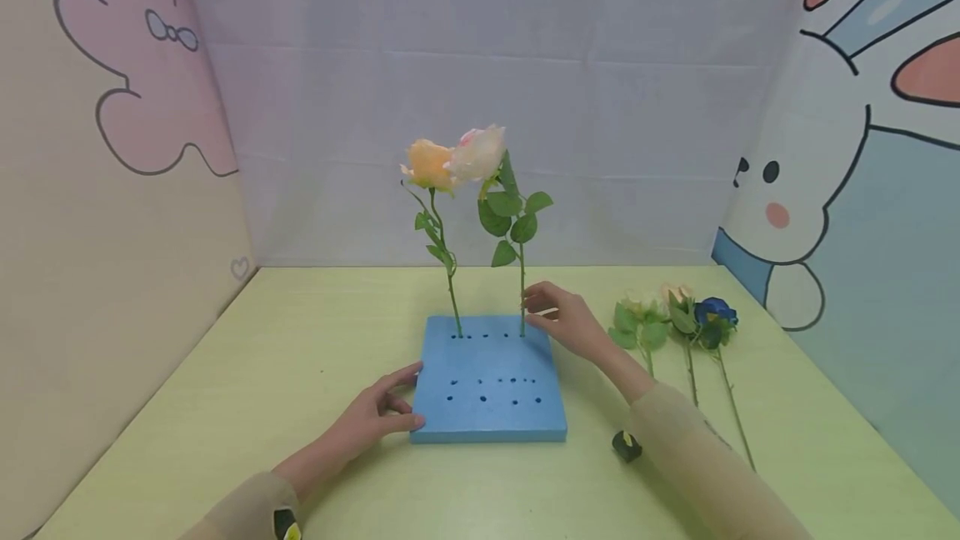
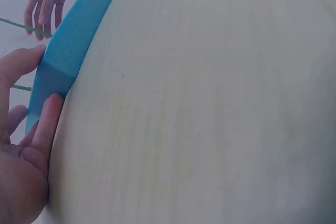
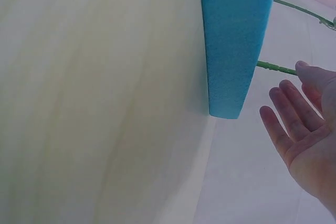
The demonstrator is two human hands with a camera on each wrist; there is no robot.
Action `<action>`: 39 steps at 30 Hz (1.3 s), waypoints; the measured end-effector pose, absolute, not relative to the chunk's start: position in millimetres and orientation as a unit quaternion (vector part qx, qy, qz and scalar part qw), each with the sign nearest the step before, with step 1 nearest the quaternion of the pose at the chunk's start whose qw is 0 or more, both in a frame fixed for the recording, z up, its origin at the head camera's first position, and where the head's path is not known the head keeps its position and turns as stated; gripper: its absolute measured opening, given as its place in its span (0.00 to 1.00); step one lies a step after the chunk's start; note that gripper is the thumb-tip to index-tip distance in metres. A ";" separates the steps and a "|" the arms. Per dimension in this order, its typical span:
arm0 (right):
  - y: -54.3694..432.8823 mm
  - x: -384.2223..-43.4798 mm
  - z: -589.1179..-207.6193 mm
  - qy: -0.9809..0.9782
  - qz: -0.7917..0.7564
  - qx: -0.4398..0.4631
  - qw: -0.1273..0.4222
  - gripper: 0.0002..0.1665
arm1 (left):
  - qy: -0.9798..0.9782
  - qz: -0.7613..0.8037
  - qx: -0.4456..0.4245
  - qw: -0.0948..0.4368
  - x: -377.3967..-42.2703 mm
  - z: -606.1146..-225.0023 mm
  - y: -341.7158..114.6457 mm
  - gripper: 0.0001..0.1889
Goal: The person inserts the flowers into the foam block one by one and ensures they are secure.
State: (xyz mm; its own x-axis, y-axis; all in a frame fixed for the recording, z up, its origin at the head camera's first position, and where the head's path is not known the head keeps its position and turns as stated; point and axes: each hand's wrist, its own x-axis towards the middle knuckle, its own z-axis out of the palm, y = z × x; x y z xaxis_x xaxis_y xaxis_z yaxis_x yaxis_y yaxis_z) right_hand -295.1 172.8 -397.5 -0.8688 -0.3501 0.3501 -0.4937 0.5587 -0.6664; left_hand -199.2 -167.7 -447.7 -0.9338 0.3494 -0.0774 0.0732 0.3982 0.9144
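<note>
My left hand [image 1: 375, 411] rests against the left side of a blue foam board [image 1: 495, 361], thumb and fingers spread along its edge. Two artificial roses stand upright in the board's back row of holes. One is an orange-yellow rose [image 1: 431, 165] on the left; the other is a pale pink rose [image 1: 478, 154] with several green leaves. Beside the pink rose's lower stem [image 1: 522, 290] is my right hand [image 1: 566, 319], its fingertips right at the stem. The right wrist view shows the thumb overlapping that stem, with the other fingers extended and spread.
To the right on the table [image 1: 322, 332] lie a pale yellow-green flower [image 1: 637, 315], a peach flower [image 1: 677, 297] and a blue rose [image 1: 716, 311], partly behind the right forearm. A small black object [image 1: 626, 446] shows beside that sleeve. Several holes mark the board's front half.
</note>
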 end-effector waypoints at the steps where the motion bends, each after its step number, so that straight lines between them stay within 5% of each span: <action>1: 173.6 -294.9 -397.3 -0.878 0.403 0.242 0.090 0.21 | 0.826 0.533 0.128 0.129 -199.2 -447.6 -167.7 0.43; 23: 196.4 -280.0 -384.3 -0.880 0.395 0.242 0.105 0.25 | 0.827 0.532 0.132 0.127 -199.4 -448.5 -169.1 0.43; 39: 221.2 -253.3 -386.0 -0.892 0.388 0.196 0.123 0.41 | 0.830 0.528 0.126 0.127 -199.8 -448.1 -168.0 0.43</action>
State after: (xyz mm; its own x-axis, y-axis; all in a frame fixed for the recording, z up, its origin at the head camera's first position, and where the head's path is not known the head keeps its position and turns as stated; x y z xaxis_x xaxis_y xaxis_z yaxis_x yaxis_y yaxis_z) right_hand -253.3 221.2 -386.0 -0.8926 -0.2550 0.3717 -0.4458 0.6215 -0.6442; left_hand -199.8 -168.0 -448.1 -0.9358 0.3441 -0.0772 0.0760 0.4106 0.9086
